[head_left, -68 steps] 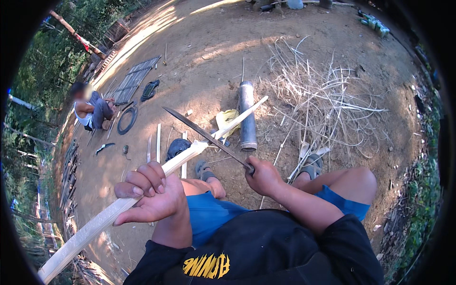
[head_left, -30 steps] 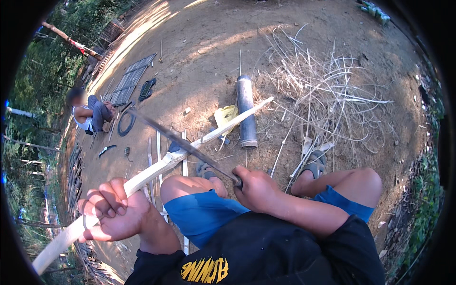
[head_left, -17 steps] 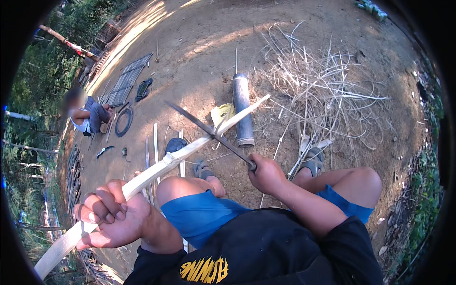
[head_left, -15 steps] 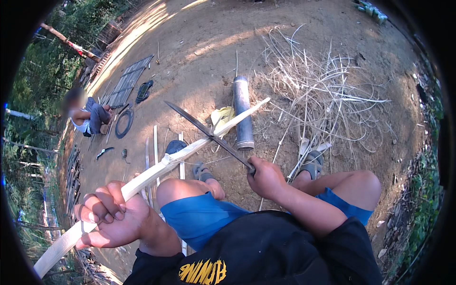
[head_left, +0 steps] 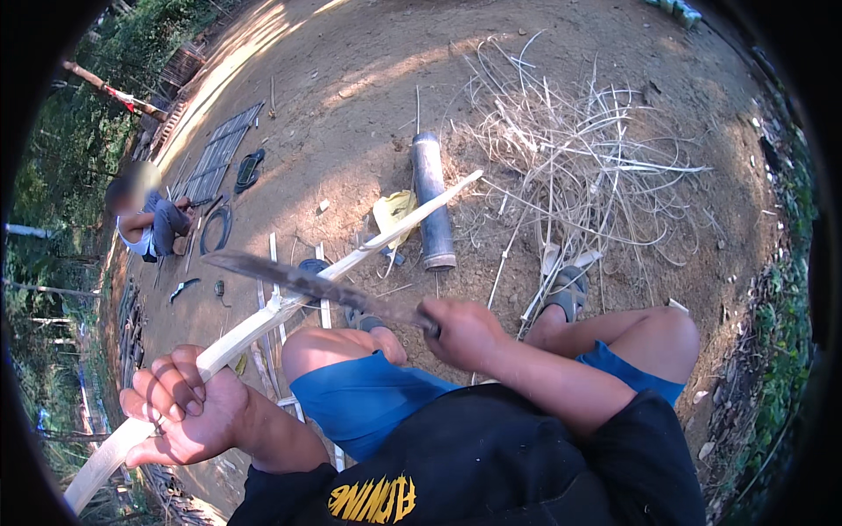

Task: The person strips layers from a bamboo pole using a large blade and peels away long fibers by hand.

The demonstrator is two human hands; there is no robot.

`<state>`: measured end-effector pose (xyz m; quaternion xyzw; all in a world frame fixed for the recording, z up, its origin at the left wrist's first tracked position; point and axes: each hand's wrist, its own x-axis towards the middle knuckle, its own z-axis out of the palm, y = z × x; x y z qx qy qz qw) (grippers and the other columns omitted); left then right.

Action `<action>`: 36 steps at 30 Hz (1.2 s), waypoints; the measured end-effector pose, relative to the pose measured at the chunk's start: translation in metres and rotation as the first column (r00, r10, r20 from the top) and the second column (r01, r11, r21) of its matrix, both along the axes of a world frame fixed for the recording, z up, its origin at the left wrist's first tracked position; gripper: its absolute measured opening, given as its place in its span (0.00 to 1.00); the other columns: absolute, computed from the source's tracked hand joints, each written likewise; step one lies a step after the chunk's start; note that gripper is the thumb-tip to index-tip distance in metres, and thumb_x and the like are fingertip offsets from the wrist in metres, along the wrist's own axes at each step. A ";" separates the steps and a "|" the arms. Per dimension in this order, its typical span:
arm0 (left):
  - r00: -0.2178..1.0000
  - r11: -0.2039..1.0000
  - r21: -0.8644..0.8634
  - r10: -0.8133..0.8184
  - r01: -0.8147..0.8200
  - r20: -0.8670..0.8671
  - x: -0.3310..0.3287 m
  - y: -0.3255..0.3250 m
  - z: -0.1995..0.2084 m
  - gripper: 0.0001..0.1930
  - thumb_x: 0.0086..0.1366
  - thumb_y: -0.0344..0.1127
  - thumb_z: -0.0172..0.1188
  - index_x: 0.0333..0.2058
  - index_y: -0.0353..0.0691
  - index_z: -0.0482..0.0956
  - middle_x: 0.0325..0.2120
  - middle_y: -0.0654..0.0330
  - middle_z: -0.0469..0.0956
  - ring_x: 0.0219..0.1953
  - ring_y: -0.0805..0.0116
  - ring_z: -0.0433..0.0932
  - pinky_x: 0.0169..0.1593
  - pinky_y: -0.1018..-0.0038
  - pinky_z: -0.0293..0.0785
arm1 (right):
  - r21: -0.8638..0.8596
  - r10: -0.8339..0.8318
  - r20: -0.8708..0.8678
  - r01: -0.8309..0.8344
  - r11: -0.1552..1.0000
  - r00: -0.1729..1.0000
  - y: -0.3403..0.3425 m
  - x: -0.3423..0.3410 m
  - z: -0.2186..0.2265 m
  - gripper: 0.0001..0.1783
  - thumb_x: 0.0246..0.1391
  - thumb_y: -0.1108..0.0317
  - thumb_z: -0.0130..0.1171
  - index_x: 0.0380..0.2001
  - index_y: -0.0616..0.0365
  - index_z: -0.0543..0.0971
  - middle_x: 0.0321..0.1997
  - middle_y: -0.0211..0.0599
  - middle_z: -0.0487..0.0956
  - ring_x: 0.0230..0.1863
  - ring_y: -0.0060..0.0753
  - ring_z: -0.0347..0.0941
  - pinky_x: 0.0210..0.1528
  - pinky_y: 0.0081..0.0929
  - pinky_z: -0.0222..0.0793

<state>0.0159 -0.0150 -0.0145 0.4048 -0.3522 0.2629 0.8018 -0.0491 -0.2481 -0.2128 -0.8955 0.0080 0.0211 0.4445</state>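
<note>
My left hand (head_left: 189,408) is closed around the lower part of a long pale bamboo strip (head_left: 241,336), which slants up and away to the right. A raised, frayed node shows partway along the strip, beyond my fingers. In my right hand (head_left: 465,333) is the handle of a machete (head_left: 324,287). Its long dark blade points left and crosses the strip just beyond the node; whether the edge touches the wood I cannot tell. The strip's far tip lies above a dark bamboo tube (head_left: 432,206) on the ground.
A tangled heap of thin shavings (head_left: 583,158) covers the ground at far right. Beside the tube lies a yellow cloth or bag (head_left: 393,215). A person (head_left: 149,219) squats at far left near a coil of black hose (head_left: 215,230), a slatted mat (head_left: 219,158) and a sandal (head_left: 249,171).
The machete has slid down the strip toward my left hand, and its blade has swung to point more to the left. My left hand keeps its hold on the strip.
</note>
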 end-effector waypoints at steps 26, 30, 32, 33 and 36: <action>0.994 0.998 0.002 -0.065 0.065 -0.087 0.059 0.039 0.014 0.31 0.59 0.70 0.53 0.21 0.45 0.63 0.11 0.72 0.56 0.12 0.81 0.54 0.18 0.82 0.50 | -0.047 0.221 0.153 -0.217 0.975 0.963 -0.029 0.093 -0.048 0.07 0.54 0.67 0.52 0.37 0.52 0.73 0.32 0.45 0.80 0.37 0.53 0.78 0.41 0.46 0.74; 0.988 0.998 -0.004 -0.056 0.056 -0.147 0.081 0.037 0.020 0.34 0.59 0.75 0.46 0.21 0.44 0.63 0.11 0.71 0.56 0.12 0.80 0.54 0.18 0.82 0.50 | -0.076 -0.320 -0.353 0.314 0.946 0.879 -0.108 0.129 -0.199 0.14 0.48 0.70 0.56 0.40 0.53 0.75 0.38 0.50 0.81 0.41 0.53 0.78 0.44 0.48 0.73; 0.985 0.998 0.000 -0.057 0.058 -0.163 0.087 0.043 0.025 0.35 0.59 0.76 0.44 0.21 0.44 0.63 0.11 0.70 0.56 0.12 0.80 0.54 0.18 0.81 0.50 | -0.205 -0.384 -0.277 0.336 0.919 0.881 -0.131 0.125 -0.237 0.15 0.49 0.71 0.55 0.43 0.54 0.76 0.40 0.53 0.81 0.42 0.54 0.78 0.44 0.50 0.72; 0.991 0.998 0.022 -0.053 0.056 -0.124 0.087 0.047 0.026 0.36 0.60 0.76 0.41 0.20 0.44 0.61 0.11 0.70 0.56 0.11 0.80 0.53 0.17 0.81 0.50 | -0.177 -0.352 -0.332 0.308 0.935 0.875 -0.123 0.135 -0.209 0.15 0.49 0.71 0.55 0.42 0.54 0.76 0.39 0.53 0.81 0.42 0.53 0.78 0.45 0.49 0.72; 0.993 0.992 0.089 -0.086 0.094 -0.086 0.098 0.053 0.029 0.37 0.61 0.77 0.35 0.20 0.43 0.60 0.11 0.69 0.56 0.11 0.79 0.53 0.17 0.82 0.49 | 0.024 -0.157 -0.403 0.182 0.983 0.902 -0.085 0.130 -0.141 0.13 0.53 0.67 0.53 0.42 0.55 0.75 0.37 0.51 0.81 0.41 0.55 0.78 0.44 0.48 0.73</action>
